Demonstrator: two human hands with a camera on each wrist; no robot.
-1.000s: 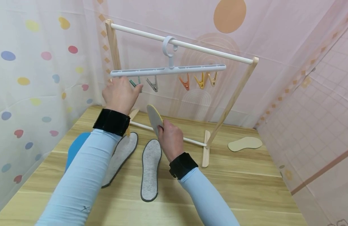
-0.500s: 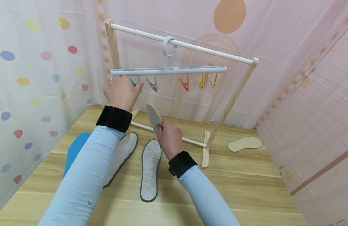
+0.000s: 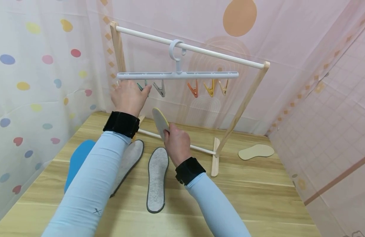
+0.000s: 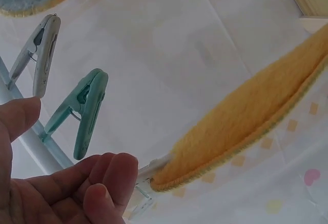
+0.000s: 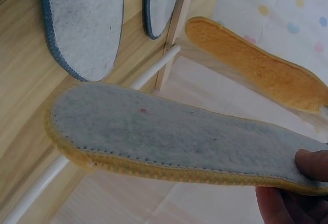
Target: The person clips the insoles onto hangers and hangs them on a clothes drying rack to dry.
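Observation:
My right hand (image 3: 178,144) grips one end of an insole (image 5: 169,131) with a grey underside and yellow edge, thumb on top and fingers beneath. Below the left end of a pale blue clip hanger (image 3: 158,76) is my left hand (image 3: 130,97), its thumb apart from loosely curled fingers. In the left wrist view, those fingers (image 4: 110,178) lie right beside the clip that holds a hanging orange-yellow insole (image 4: 246,116). A green clothespin (image 4: 89,114) and a grey clothespin (image 4: 46,55) hang between thumb and fingers or close by. In the head view my left hand and arm mostly hide the hanging insole.
A wooden rack with a white rod (image 3: 224,56) carries the hanger. Orange (image 3: 193,89), yellow (image 3: 210,88) and cream clothespins (image 3: 224,87) hang on its right half. On the table lie two grey insoles (image 3: 157,181), a blue insole (image 3: 79,161) and a cream insole (image 3: 256,152).
My left hand has shifted slightly right under the hanger, and the hanger has swung a little with it. My right hand keeps its hold on the insole, nearly still.

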